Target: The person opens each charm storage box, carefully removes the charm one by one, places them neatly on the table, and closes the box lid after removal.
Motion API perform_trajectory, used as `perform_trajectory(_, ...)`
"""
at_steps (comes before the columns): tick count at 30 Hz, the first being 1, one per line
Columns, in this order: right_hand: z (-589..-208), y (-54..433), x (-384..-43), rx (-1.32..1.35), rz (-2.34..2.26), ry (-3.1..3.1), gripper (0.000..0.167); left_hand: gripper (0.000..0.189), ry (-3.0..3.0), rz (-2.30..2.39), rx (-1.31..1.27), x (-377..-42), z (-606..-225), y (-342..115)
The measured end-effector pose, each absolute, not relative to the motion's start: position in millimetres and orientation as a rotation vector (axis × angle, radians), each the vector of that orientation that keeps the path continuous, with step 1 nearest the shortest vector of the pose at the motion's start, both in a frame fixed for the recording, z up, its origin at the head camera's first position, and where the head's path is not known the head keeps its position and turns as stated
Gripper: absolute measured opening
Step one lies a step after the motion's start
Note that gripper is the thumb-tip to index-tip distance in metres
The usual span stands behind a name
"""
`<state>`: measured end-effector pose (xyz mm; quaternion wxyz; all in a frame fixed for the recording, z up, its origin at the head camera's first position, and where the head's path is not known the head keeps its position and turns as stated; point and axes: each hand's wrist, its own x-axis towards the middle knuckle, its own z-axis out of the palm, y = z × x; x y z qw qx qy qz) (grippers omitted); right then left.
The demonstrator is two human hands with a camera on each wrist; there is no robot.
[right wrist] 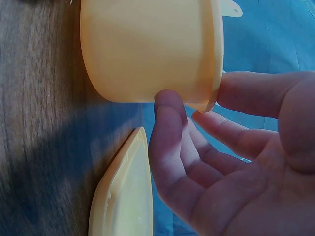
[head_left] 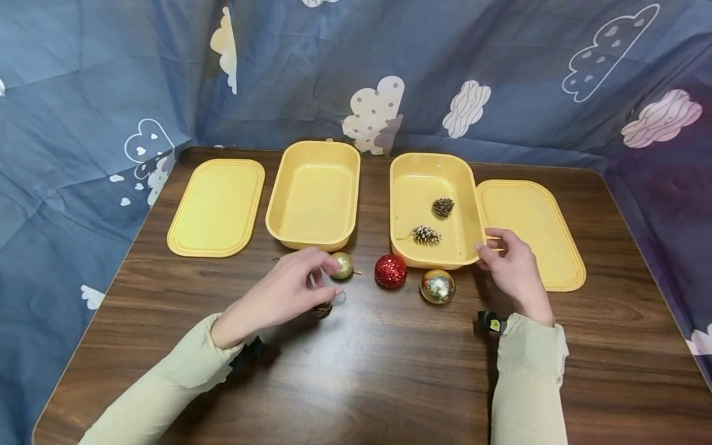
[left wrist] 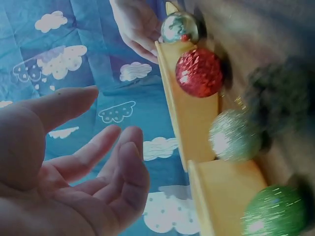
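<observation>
My left hand (head_left: 289,285) hovers over a brown pine cone (head_left: 321,310), which it partly covers in the head view. Its fingers are loosely bent, with nothing between them in the left wrist view. Just beyond lies a gold glitter ball (head_left: 342,266); a green ball (left wrist: 275,211) shows only in the left wrist view. My right hand (head_left: 513,267) grips the near right corner of the right yellow container (head_left: 396,204), thumb at the rim and fingers against the outer wall (right wrist: 147,59). Inside that container lie a dark pine cone (head_left: 442,208) and a white-tipped pine cone (head_left: 426,235).
A red glitter ball (head_left: 390,272) and a shiny gold ball (head_left: 437,287) lie before the right container. The left yellow container (head_left: 314,204) stands beside it. Yellow lids lie at the far left (head_left: 217,207) and right (head_left: 534,228). A blue cloth (head_left: 311,80) hangs behind the table.
</observation>
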<state>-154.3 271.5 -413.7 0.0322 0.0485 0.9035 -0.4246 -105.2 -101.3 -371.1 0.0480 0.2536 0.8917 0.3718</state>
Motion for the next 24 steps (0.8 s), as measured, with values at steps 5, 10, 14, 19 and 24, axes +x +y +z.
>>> perform_trajectory(5, -411.0, 274.1, -154.4, 0.162, -1.305, 2.789, 0.049, 0.026, 2.737, 1.055, 0.917, -124.5, -359.9, -86.0)
perform_trajectory(10, -410.8, 272.7, -154.1, 0.168, -1.319, 2.775, 0.049, 0.028, 2.737, 0.981, 1.000, -139.9, -348.6, -69.2)
perform_trajectory(14, -412.7, 270.6, -153.7, 0.157, -1.339, 2.764, 0.049, 0.030, 2.723, 0.925, 1.044, -148.9, -340.7, -55.3)
perform_trajectory(19, -413.2, 270.1, -153.2, 0.169, -1.343, 2.763, 0.049, 0.032, 2.710, 0.848, 1.071, -161.7, -335.5, -34.2)
perform_trajectory(24, -412.5, 270.2, -153.7, 0.172, -1.320, 2.768, 0.051, 0.032, 2.718, 0.745, 1.113, -173.4, -337.4, -9.9)
